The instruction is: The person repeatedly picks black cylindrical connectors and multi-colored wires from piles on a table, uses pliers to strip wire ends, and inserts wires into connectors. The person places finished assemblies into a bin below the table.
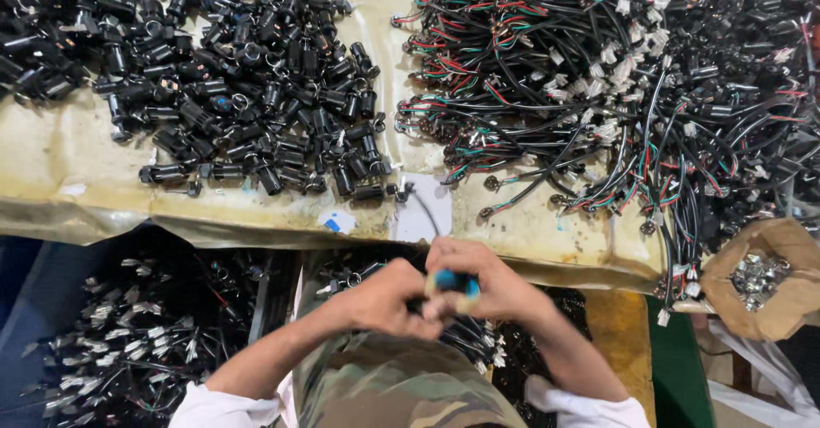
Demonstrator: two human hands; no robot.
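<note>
Held close over the lap, just below the table's near edge (547, 261): a small blue-tipped tool (453, 283), pinched between both hands. Left hand (389, 296) curled tight, fingers clenched around something dark, probably a small black plug, though hidden too much to tell. Right hand (500, 287) closed over the tool from above, fingertips grasping it at the blue end. Judged light and rigid, small enough to slip from a loose pinch, so best gripped at the middle with thumb and two fingers. Trailing from between the hands, a thin wire (427, 210), likely limp and easy to snag. Spread across the table beyond, a heap of black barrel-shaped plugs (256, 95) on the left and a tangle of wire harnesses (615, 86) in red, green and black on the right, apart by a narrow bare strip. Little free room there; most open space only right at the near edge. Off to the right, a brown paper bag (769, 283) of small metal nuts, and down at the left, below the table, a bin of finished wires (128, 342).
</note>
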